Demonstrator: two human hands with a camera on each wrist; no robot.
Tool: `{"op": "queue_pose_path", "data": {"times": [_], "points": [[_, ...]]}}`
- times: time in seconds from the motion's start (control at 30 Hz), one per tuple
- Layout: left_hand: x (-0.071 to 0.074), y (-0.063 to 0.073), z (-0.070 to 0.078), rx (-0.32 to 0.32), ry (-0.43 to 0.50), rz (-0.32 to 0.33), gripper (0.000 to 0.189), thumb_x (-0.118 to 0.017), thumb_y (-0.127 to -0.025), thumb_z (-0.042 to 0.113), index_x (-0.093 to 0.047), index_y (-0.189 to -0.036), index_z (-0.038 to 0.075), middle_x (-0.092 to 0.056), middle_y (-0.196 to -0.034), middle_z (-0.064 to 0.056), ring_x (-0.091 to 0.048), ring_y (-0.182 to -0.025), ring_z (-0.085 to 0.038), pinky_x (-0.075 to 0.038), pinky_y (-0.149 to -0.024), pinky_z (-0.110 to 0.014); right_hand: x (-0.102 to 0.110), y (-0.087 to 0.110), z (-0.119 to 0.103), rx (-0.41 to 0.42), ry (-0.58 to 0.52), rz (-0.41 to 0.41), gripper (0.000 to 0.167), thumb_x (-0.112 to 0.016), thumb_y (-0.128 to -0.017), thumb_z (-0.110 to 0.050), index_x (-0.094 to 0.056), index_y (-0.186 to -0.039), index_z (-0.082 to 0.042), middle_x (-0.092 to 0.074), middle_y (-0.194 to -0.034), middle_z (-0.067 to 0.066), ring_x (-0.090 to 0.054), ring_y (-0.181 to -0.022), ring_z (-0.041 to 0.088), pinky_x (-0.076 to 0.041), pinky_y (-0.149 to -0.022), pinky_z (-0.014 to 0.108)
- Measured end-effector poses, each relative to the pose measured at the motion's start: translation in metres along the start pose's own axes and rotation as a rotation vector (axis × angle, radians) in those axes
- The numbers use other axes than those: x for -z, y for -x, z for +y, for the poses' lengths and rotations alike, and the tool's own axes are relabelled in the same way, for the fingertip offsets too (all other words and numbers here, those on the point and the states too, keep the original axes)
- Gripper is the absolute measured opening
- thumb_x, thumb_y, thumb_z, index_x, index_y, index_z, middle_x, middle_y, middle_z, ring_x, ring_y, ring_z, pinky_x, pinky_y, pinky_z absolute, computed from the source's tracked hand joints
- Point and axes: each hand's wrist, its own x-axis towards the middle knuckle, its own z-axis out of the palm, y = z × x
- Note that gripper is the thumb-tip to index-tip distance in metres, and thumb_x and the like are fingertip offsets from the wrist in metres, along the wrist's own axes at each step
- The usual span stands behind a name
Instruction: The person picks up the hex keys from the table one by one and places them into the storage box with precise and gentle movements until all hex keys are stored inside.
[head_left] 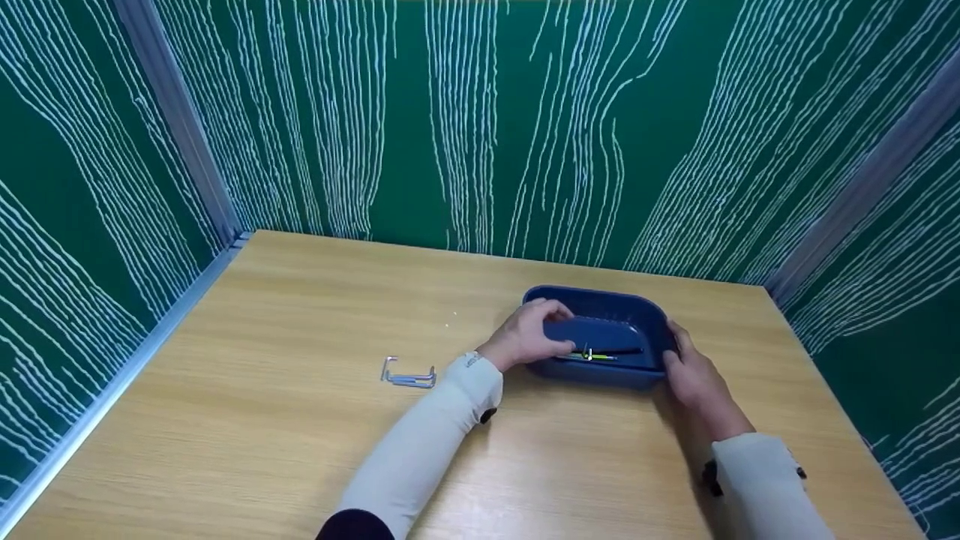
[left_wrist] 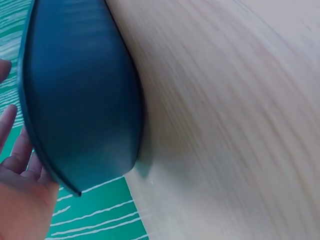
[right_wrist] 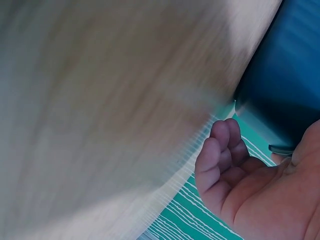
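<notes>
A dark blue plastic basin (head_left: 600, 300) stands on the table. My left hand (head_left: 529, 335) reaches over its left end with fingers spread and thumb close to the things inside; the left wrist view shows the fingers (left_wrist: 20, 150) loosely extended beside the rim. In the basin lie a thin yellow-green stick (head_left: 600, 358), a black stick (head_left: 626, 351) and a small shiny piece, too small to identify. My right hand (head_left: 697, 379) pinches the basin's right end at the rim; in the right wrist view its other fingers (right_wrist: 220, 155) bend loosely away from the wall.
Several L-shaped hex keys (head_left: 411, 379) lie on the wooden table (head_left: 315, 315) left of the basin. Two tiny white specks are behind them. Green walls with white wavy lines (head_left: 465, 135) enclose the table at the back and sides.
</notes>
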Motion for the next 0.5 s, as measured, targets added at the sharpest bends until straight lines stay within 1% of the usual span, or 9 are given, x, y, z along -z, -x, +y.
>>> {"op": "queue_pose_path", "data": {"times": [0.17,0.3,0.4,0.5], "points": [[0.013,0.008,-0.004,0.013,0.039,0.022,0.041,-0.075,-0.08,0.039,-0.061,-0.115,0.023,-0.06,-0.119,0.0,-0.056,-0.113,-0.018,-0.046,-0.098,-0.029,-0.001,-0.001,0.0,0.028,0.076,0.049,0.058,-0.019,-0.103,-0.034,0.003,-0.155,-0.02,-0.009,-0.157,0.03,-0.014,-0.141,0.053,-0.016,-0.109,0.067],[0.027,0.015,-0.012,0.045,0.046,0.025,0.04,-0.075,-0.08,0.04,-0.061,-0.114,0.025,-0.061,-0.12,-0.001,-0.055,-0.113,-0.021,-0.046,-0.098,-0.033,-0.002,-0.001,0.0,0.004,0.039,0.029,0.059,-0.018,-0.103,-0.036,0.006,-0.155,-0.023,-0.002,-0.159,0.026,-0.008,-0.143,0.051,-0.013,-0.11,0.068],[0.039,0.022,-0.021,0.078,0.023,0.025,0.034,-0.075,-0.08,0.041,-0.064,-0.109,0.027,-0.063,-0.115,0.001,-0.057,-0.107,-0.017,-0.048,-0.093,-0.032,-0.002,-0.001,0.0,0.0,0.019,0.017,0.059,-0.018,-0.103,-0.037,0.008,-0.155,-0.024,0.001,-0.159,0.024,-0.005,-0.144,0.05,-0.011,-0.11,0.068],[0.052,0.028,-0.031,0.104,0.008,0.018,0.03,-0.074,-0.08,0.039,-0.068,-0.106,0.024,-0.066,-0.109,-0.001,-0.058,-0.099,-0.016,-0.049,-0.087,-0.033,-0.001,-0.001,0.001,0.0,0.011,0.01,0.058,-0.017,-0.104,-0.037,0.009,-0.154,-0.025,0.003,-0.16,0.023,-0.004,-0.144,0.05,-0.011,-0.11,0.068]]}}
